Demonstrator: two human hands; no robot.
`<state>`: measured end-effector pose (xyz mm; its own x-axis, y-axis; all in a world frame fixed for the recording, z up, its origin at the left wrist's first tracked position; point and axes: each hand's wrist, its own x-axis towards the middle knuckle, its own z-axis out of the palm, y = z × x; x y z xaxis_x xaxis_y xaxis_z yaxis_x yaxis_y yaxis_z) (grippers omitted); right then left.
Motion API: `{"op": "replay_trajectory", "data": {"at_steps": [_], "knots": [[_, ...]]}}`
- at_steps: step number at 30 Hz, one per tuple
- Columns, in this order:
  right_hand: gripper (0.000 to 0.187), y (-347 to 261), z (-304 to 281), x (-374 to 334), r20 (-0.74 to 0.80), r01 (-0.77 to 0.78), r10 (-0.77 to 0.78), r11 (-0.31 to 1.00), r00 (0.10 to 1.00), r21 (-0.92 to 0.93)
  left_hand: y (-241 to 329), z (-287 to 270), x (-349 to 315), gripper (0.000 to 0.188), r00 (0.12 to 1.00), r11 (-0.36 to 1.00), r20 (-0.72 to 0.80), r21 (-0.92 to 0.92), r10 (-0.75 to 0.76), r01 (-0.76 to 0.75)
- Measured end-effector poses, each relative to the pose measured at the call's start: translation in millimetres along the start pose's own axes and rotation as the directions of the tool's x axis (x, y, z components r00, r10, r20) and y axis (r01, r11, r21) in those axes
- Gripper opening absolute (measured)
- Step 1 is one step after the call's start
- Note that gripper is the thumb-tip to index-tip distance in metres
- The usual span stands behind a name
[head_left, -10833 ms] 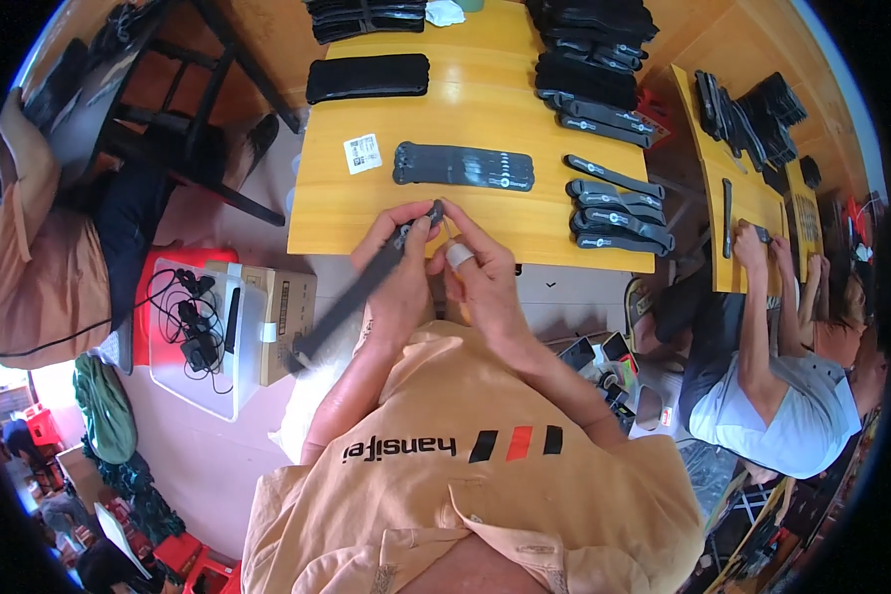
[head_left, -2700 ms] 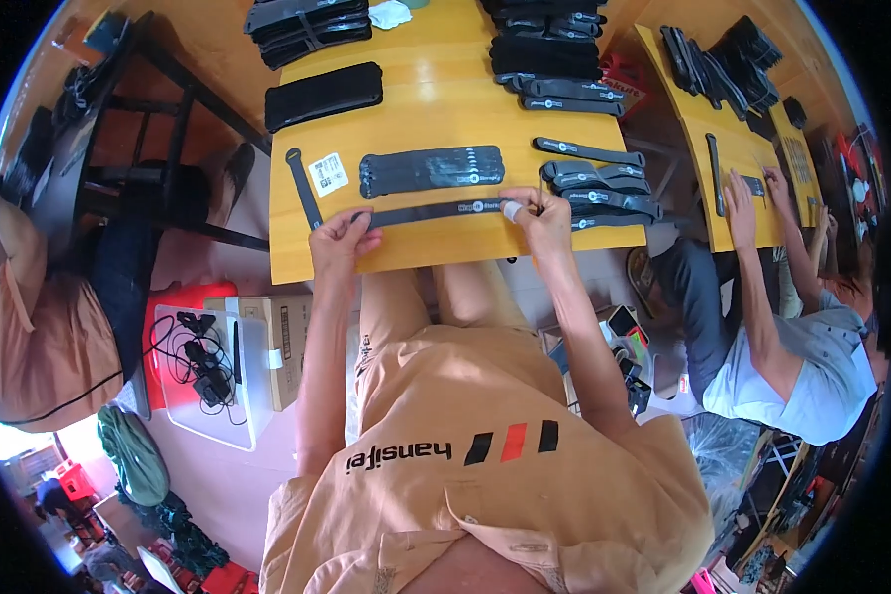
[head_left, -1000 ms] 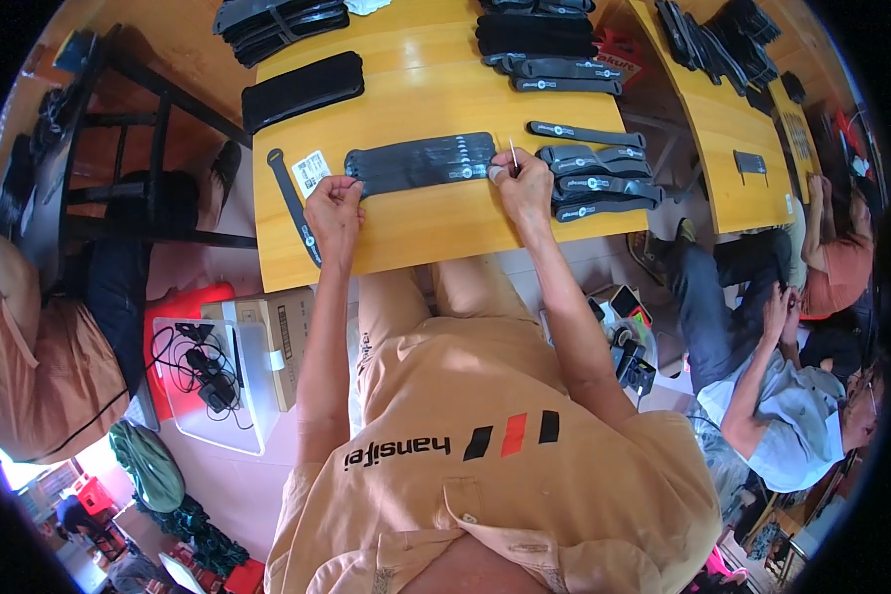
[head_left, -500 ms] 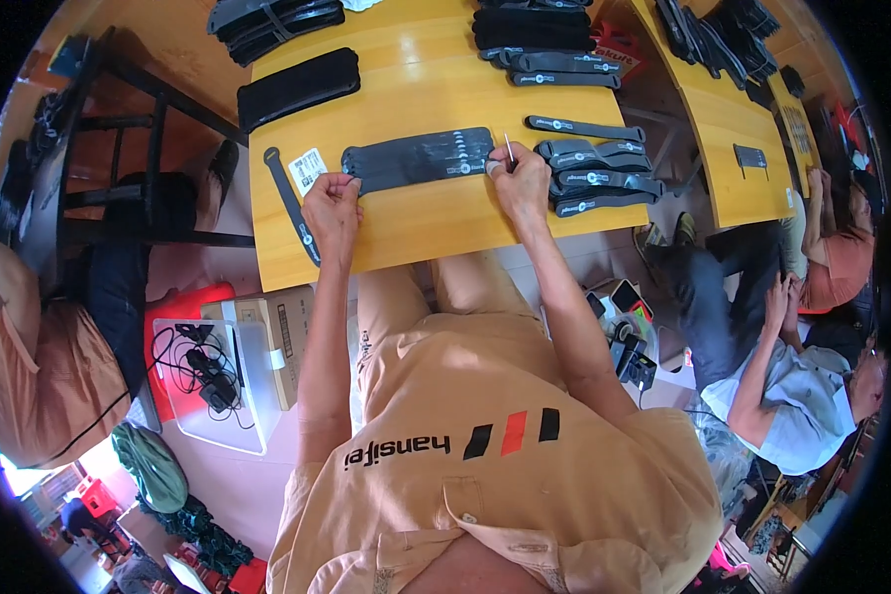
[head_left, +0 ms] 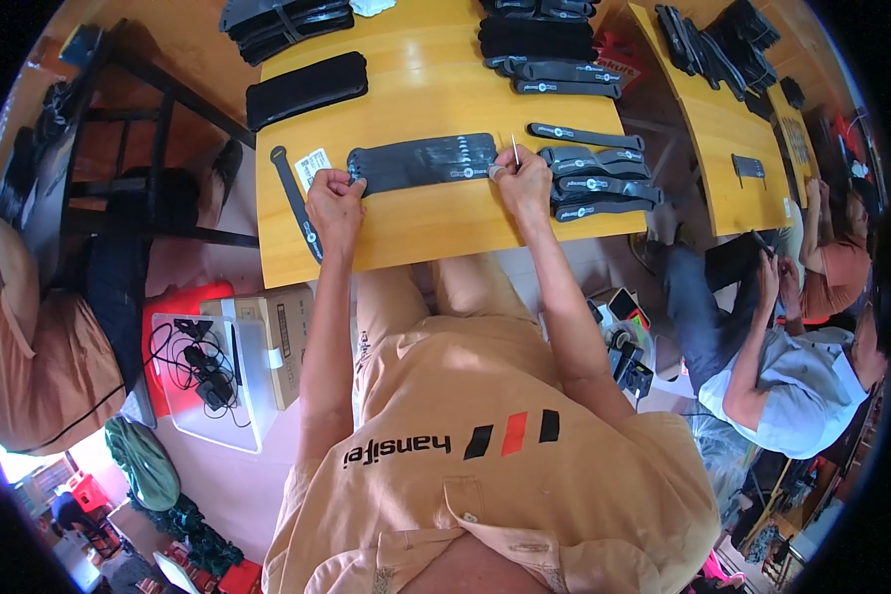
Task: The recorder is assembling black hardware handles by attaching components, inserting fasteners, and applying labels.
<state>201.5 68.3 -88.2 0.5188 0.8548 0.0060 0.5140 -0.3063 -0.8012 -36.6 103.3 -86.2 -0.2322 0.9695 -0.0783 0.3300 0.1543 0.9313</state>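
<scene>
A flat row of several overlapping dark grey straps (head_left: 424, 161) lies across the middle of the yellow table (head_left: 416, 223). My left hand (head_left: 333, 193) pinches the row's left end. My right hand (head_left: 521, 176) presses on the row's right end and holds a thin pale stick (head_left: 514, 150) that points up. A single black strap (head_left: 294, 198) lies loose at the table's left edge, beside a small white label (head_left: 313, 164).
More grey straps (head_left: 589, 185) lie right of my right hand, with black stacks (head_left: 305, 87) further back. A second yellow table (head_left: 728, 148) stands to the right, where two seated people work. A cardboard box (head_left: 277, 342) and cables sit on the floor at left.
I laid the strap that I held over my lap onto the row on the table. Both hands moved up to the row's ends. In the last second they barely shifted.
</scene>
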Motion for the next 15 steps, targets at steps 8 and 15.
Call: {"op": "replay_trajectory", "data": {"at_steps": [8, 15], "knots": [[0.008, 5, -9, -13, -0.015, 0.057, -0.056, 0.992, 0.998, 0.115, 6, -24, -17, 0.012, 0.990, 0.976, -0.099, -0.183, 0.103, -0.120], [0.011, -6, -16, -60, 0.170, 0.195, -0.239, 0.951, 0.956, 0.240, -19, -69, -27, 0.028, 0.922, 0.705, -0.172, 0.696, 0.347, -0.135]]}}
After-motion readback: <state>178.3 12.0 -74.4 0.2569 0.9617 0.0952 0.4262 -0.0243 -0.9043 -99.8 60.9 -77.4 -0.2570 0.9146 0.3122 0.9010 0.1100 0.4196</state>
